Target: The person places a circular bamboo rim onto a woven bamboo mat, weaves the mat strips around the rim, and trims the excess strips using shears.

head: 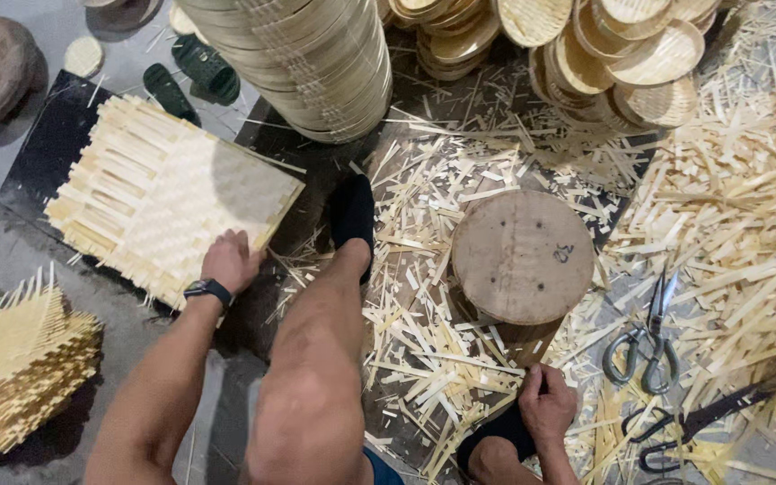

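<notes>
While both hands are resting low, items run largest first.
Woven bamboo mat (159, 193): lying flat at left on a dark board (33, 153); judged light, springy, frayed edges brittle; best taken along its near edge.
Round wooden block (523, 256): standing centre-right amid bamboo offcuts (729, 224).
Left hand (229, 260): fingers spread, pressing the mat's near corner.
Right hand (547, 404): curled near the foot; grip unclear.
Scissors (647, 346): lying right.

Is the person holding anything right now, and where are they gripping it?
The left hand rests on the near edge of the woven mat; a real grip cannot be told. The right hand lies by the foot, among bamboo strips, holding nothing visible.
</notes>
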